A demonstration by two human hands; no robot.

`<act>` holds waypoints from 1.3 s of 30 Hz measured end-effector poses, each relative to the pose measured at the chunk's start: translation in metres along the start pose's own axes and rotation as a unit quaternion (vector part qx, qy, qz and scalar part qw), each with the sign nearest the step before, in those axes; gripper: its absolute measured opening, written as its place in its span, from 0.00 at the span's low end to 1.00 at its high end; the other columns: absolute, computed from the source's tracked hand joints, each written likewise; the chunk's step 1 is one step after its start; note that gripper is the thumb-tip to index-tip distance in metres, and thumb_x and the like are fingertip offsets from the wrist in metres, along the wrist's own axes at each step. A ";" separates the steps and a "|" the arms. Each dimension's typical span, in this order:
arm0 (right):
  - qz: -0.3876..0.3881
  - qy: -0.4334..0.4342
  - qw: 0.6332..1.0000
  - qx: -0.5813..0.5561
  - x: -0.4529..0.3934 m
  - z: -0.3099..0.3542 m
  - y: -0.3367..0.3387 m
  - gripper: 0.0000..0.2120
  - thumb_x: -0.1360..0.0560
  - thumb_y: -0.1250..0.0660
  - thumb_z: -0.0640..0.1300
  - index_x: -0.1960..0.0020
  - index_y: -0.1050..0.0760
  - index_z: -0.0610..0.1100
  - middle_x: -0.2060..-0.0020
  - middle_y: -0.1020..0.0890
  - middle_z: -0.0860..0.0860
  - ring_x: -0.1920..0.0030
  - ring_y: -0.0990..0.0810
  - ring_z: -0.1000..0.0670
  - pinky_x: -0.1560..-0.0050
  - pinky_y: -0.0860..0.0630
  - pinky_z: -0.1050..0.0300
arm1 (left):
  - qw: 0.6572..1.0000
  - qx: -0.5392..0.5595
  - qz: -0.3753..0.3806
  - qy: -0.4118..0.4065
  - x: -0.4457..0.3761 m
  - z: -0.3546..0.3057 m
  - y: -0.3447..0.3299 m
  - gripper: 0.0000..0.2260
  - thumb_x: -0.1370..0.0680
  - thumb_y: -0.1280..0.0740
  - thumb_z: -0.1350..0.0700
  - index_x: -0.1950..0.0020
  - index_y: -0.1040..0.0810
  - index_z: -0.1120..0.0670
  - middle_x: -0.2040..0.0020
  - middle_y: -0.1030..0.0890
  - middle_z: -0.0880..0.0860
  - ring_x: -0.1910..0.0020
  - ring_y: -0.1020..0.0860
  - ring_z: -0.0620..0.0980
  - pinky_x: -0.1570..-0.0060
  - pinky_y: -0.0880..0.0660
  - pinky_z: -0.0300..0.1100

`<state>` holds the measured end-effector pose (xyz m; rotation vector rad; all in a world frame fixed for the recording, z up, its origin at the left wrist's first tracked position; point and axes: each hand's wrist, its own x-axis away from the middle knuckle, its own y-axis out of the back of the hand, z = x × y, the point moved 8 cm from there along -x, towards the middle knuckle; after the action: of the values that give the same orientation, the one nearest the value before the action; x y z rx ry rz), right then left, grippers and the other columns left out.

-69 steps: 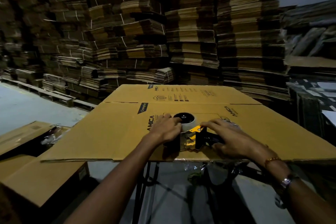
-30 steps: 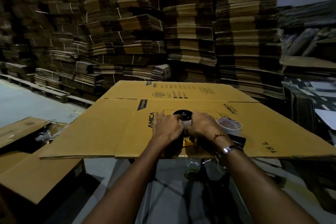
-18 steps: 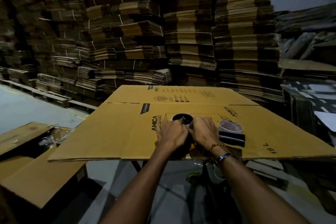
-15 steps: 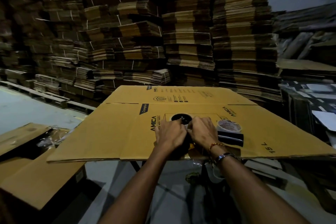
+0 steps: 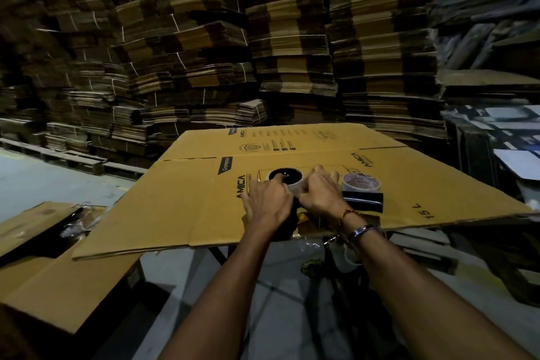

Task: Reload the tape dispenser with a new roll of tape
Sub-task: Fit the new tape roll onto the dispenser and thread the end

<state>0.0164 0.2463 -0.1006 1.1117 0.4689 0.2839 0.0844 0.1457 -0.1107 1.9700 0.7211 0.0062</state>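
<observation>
On the cardboard sheet [image 5: 181,207], both hands' fingers clamp the tape dispenser [image 5: 362,202] (handle pointing right).

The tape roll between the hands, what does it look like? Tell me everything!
The tape roll is a pale, whitish ring with a round black middle that looks like the dispenser's hub. It lies flat, its opening facing up, on the flattened cardboard box. The left hand covers its near-left edge and the right hand presses against its right side, so only the far half shows. Whether it is fully seated cannot be told.
</observation>
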 end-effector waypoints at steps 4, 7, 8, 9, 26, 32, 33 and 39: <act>-0.003 0.017 1.000 -0.010 0.005 -0.003 -0.001 0.12 0.22 0.36 0.48 0.44 0.21 0.41 0.38 0.31 0.45 0.36 0.35 0.39 0.36 0.33 0.46 | 1.000 0.000 -0.010 0.000 0.001 -0.001 0.002 0.15 0.15 0.47 0.52 0.33 0.26 0.53 0.40 0.19 0.58 0.34 0.30 0.59 0.36 0.35 0.57; 0.009 0.035 0.999 -0.009 0.010 -0.001 0.001 0.10 0.23 0.35 0.47 0.47 0.22 0.42 0.39 0.31 0.45 0.36 0.35 0.39 0.36 0.32 0.46 | 1.000 0.005 -0.010 -0.005 0.000 -0.001 0.002 0.16 0.15 0.47 0.52 0.31 0.27 0.53 0.39 0.19 0.58 0.34 0.30 0.59 0.35 0.35 0.57; 0.016 0.041 0.999 -0.012 0.013 0.001 0.002 0.08 0.23 0.34 0.47 0.49 0.23 0.42 0.39 0.31 0.45 0.36 0.35 0.40 0.36 0.32 0.45 | 1.000 0.006 -0.010 -0.006 0.000 -0.001 0.002 0.16 0.15 0.47 0.53 0.31 0.26 0.53 0.39 0.19 0.58 0.34 0.31 0.59 0.35 0.35 0.57; 0.024 0.044 0.999 -0.017 0.015 0.001 0.003 0.07 0.23 0.34 0.47 0.51 0.25 0.44 0.38 0.31 0.45 0.36 0.35 0.40 0.37 0.32 0.45 | 1.000 0.008 -0.010 -0.006 0.000 -0.001 0.001 0.16 0.15 0.47 0.53 0.31 0.26 0.52 0.39 0.19 0.58 0.33 0.31 0.59 0.35 0.35 0.57; 0.129 0.149 0.979 -0.041 0.052 0.004 0.025 0.11 0.25 0.30 0.45 0.66 0.22 0.48 0.30 0.33 0.52 0.29 0.40 0.47 0.39 0.36 0.52 | 0.999 0.028 -0.020 -0.014 -0.005 0.001 -0.004 0.17 0.15 0.47 0.53 0.29 0.28 0.50 0.40 0.19 0.58 0.34 0.30 0.59 0.34 0.33 0.60; 0.123 0.150 0.977 -0.088 0.057 0.001 0.024 0.09 0.25 0.28 0.46 0.62 0.18 0.43 0.30 0.33 0.52 0.28 0.40 0.50 0.31 0.33 0.46 | 0.998 0.046 -0.030 -0.031 -0.005 0.003 0.002 0.14 0.15 0.45 0.49 0.32 0.30 0.51 0.34 0.27 0.58 0.32 0.34 0.58 0.34 0.35 0.58; 0.121 0.148 0.977 -0.093 0.057 0.000 0.024 0.10 0.25 0.28 0.47 0.61 0.18 0.42 0.30 0.33 0.52 0.28 0.41 0.50 0.30 0.34 0.45 | 0.996 0.052 -0.062 -0.035 0.002 0.004 0.008 0.13 0.15 0.44 0.48 0.33 0.29 0.51 0.34 0.29 0.57 0.32 0.35 0.57 0.34 0.36 0.56; 0.118 0.152 0.979 -0.070 0.055 0.000 0.015 0.11 0.24 0.29 0.47 0.59 0.18 0.41 0.28 0.34 0.51 0.24 0.46 0.47 0.27 0.40 0.46 | 0.963 0.005 -0.223 -0.155 0.090 0.002 0.005 0.10 0.23 0.38 0.48 0.51 0.23 0.53 0.49 0.24 0.52 0.50 0.27 0.52 0.52 0.27 0.51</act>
<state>0.0640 0.2767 -0.0993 0.9904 0.5789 0.6922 0.1608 0.1864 -0.1340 1.7254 0.9366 -0.5656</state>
